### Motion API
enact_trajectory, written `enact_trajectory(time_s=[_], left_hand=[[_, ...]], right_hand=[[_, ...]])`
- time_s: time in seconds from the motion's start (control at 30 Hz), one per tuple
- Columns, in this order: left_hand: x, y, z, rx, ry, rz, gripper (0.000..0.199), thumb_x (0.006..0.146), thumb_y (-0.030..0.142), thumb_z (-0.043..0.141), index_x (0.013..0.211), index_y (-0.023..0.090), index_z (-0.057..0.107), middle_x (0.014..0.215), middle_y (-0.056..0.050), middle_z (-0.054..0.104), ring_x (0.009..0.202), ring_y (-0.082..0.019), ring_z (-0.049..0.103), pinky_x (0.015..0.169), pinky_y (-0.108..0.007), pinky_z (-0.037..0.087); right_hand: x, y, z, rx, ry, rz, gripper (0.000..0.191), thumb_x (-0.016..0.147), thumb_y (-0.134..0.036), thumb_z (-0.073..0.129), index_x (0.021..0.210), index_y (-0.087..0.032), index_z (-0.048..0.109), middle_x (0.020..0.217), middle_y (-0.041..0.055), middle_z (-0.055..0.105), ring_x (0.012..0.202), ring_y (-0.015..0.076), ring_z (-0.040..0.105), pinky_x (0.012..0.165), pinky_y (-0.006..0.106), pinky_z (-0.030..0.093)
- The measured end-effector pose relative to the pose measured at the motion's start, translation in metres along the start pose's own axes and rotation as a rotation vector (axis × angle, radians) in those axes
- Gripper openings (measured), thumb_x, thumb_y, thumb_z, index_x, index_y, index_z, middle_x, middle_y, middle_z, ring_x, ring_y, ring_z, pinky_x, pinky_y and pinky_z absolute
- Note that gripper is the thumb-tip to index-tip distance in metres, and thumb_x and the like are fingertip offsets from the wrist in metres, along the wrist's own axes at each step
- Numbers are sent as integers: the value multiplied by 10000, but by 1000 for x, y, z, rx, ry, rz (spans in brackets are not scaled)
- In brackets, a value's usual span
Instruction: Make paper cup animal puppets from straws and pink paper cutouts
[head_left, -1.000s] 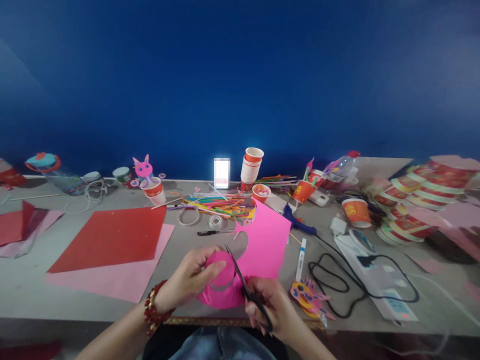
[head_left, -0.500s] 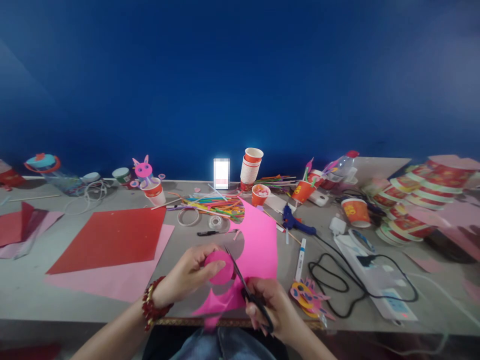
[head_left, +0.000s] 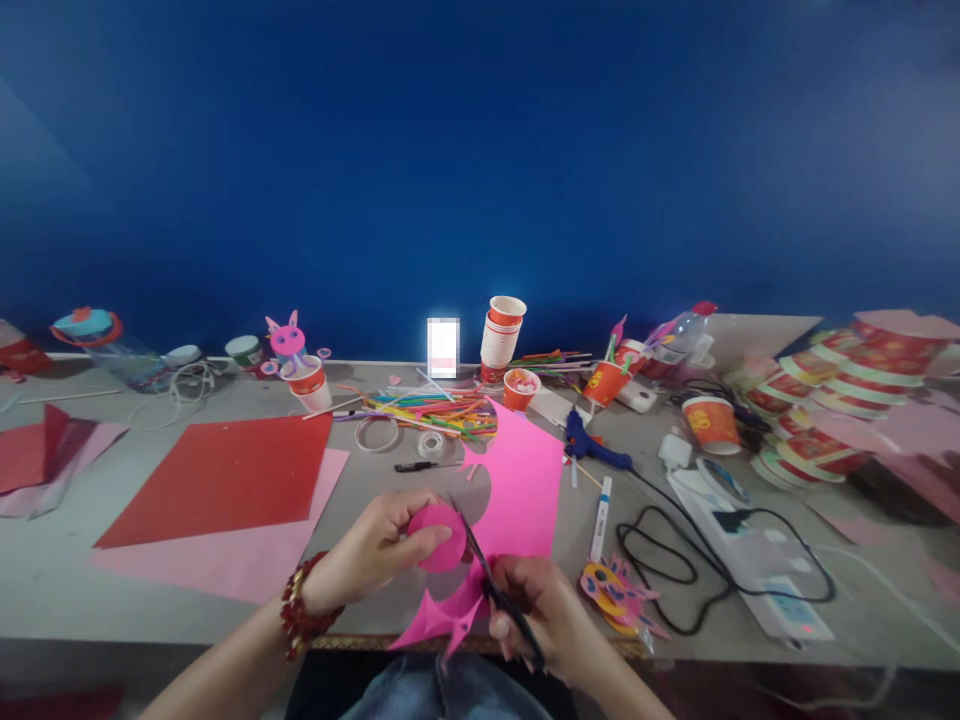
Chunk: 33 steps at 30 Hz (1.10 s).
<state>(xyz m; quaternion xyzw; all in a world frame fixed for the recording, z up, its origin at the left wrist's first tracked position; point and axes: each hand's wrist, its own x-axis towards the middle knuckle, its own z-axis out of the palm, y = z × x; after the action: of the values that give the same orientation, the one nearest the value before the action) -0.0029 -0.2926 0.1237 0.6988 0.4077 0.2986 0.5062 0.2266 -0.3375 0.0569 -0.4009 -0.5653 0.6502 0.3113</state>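
Note:
Between the thumb and fingers of my left hand point(head_left: 396, 548) is a round pink foam or paper disc point(head_left: 439, 538). My right hand point(head_left: 541, 606) is closed round the dark handles of a pair of scissors point(head_left: 501, 596), whose blades point up and away beside the disc's right edge. A large pink sheet point(head_left: 523, 480) with a curved cut-out spreads beyond the scissors. Its narrow, jagged offcut point(head_left: 442, 614) hangs below the disc, over the table's front edge. Whether the disc still joins the sheet I cannot tell.
Left lie red sheets point(head_left: 225, 475) over pink ones. Behind are colourful pipe cleaners point(head_left: 439, 412), tape rolls point(head_left: 430, 444), a black pen point(head_left: 415, 466) and stacked paper cups point(head_left: 501, 340). At right are a blue glue gun point(head_left: 592, 445), its black cable, a marker point(head_left: 601, 520) and a power strip point(head_left: 750, 560).
The pink sheet has shifted slightly right and its offcut has swung and spread near the table edge. The scissors and both hands stay almost where they were.

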Motion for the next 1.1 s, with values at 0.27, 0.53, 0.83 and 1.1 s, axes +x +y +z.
enact_trajectory(time_s=[0.27,0.53,0.83,1.1], left_hand=[[0,4,-2,-101,-49,-7,305,945,396,550,865,125,665,856,-86,706,751,-177,629,661,-245,468],[1,4,-3,-28,-51,-10,286,944,369,543,848,130,666,834,-64,681,739,-162,601,655,-231,441],[1,3,-9,8,-77,-19,233,931,325,554,802,144,623,734,0,593,650,-115,513,588,-194,374],[-1,-6,-15,59,-84,-49,261,930,357,545,787,146,603,732,13,564,663,-114,483,605,-202,363]], right_hand=[[0,1,-2,48,-10,-36,577,685,-690,728,665,-218,397,497,-88,419,398,54,390,383,172,269],[-1,2,-1,27,9,-38,556,713,-679,710,663,-216,407,497,-81,421,399,56,381,381,175,262],[0,8,-3,22,-9,-39,558,697,-650,741,667,-221,386,495,-87,407,391,55,392,367,171,258],[5,13,0,10,12,11,522,718,-615,735,650,-221,399,472,-93,409,357,52,384,336,162,258]])
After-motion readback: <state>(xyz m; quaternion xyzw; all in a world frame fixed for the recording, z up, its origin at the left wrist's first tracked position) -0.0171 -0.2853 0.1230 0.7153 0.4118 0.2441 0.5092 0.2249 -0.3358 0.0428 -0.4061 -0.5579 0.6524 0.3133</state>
